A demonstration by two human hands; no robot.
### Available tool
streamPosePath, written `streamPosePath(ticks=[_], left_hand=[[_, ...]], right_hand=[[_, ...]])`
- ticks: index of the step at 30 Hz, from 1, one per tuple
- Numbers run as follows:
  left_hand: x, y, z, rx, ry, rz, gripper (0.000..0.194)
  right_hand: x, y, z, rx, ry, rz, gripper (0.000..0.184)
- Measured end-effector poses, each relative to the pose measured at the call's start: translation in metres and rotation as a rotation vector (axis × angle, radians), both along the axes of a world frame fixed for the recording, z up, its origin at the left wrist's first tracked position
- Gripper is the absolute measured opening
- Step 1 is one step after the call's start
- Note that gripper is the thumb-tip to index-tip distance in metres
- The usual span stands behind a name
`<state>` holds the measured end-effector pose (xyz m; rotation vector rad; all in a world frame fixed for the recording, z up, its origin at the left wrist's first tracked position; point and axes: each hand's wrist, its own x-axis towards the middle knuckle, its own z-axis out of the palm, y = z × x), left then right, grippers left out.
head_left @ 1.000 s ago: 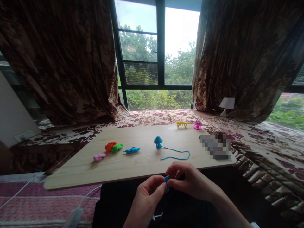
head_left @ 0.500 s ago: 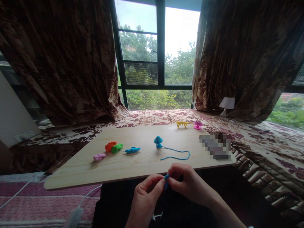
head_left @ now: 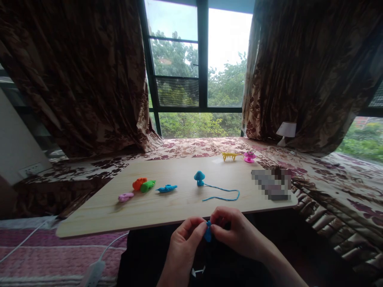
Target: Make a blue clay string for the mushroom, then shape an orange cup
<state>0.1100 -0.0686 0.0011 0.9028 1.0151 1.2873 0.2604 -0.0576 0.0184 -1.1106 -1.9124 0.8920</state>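
Note:
Between my two hands, just below the table's near edge, is a small piece of blue modelling clay (head_left: pixel 208 233). My left hand (head_left: pixel 187 243) pinches it from the left with thumb and forefinger. From the right, my right hand (head_left: pixel 231 229) pinches it too, its other fingers curled. Beyond them on the table stands a blue clay mushroom (head_left: pixel 199 178), with a thin blue twisted strand (head_left: pixel 224 199) curving from its base to the right and back. A blue clay lump (head_left: pixel 166 189) with pointed ends lies to the mushroom's left.
The pale wooden table (head_left: pixel 143 217) carries orange (head_left: pixel 139 184), green (head_left: pixel 148 186) and pink (head_left: pixel 125 197) clay lumps at left. A yellow legged clay figure (head_left: pixel 229 156) and a pink clay piece (head_left: pixel 249 157) stand at the far edge. A blurred-out object (head_left: pixel 272 185) lies right.
The blue clay in my fingers has turned, and more of it shows below the fingertips. My hands have shifted only slightly; the things on the table stay where they were.

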Motion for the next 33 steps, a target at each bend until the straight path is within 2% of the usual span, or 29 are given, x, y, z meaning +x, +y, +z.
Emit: streamPosePath(ticks=[3,6,11,17,20,22,27,33], left_hand=[[0.003,-0.003,0.004,-0.088,-0.190,-0.025,0.020],[0.003,-0.004,0.006,-0.095,-0.214,-0.042,0.019],[0.000,0.000,0.001,-0.026,-0.089,-0.044,0.019],[-0.007,0.003,-0.001,0.194,0.244,-0.049,0.018],[-0.007,0.002,-0.002,0.212,0.308,-0.027,0.015],[-0.005,0.001,-0.003,0.166,0.245,0.012,0.015],[-0.001,-0.001,-0.004,-0.002,-0.126,0.039,0.021],[-0.001,0.002,-0.010,-0.044,-0.174,-0.066,0.037]], right_hand=[[0.001,-0.001,0.001,-0.024,0.013,0.001,0.008],[0.001,-0.001,0.003,-0.017,0.018,0.006,0.008],[0.001,0.001,0.001,-0.014,0.039,0.016,0.010],[-0.001,0.002,-0.004,0.018,0.055,0.007,0.010],[-0.003,0.000,-0.006,-0.001,0.075,-0.006,0.009],[-0.004,-0.001,-0.007,-0.026,0.100,-0.018,0.009],[-0.007,0.000,-0.012,-0.049,0.141,-0.038,0.008],[-0.006,0.002,-0.015,-0.111,0.279,-0.007,0.012]])
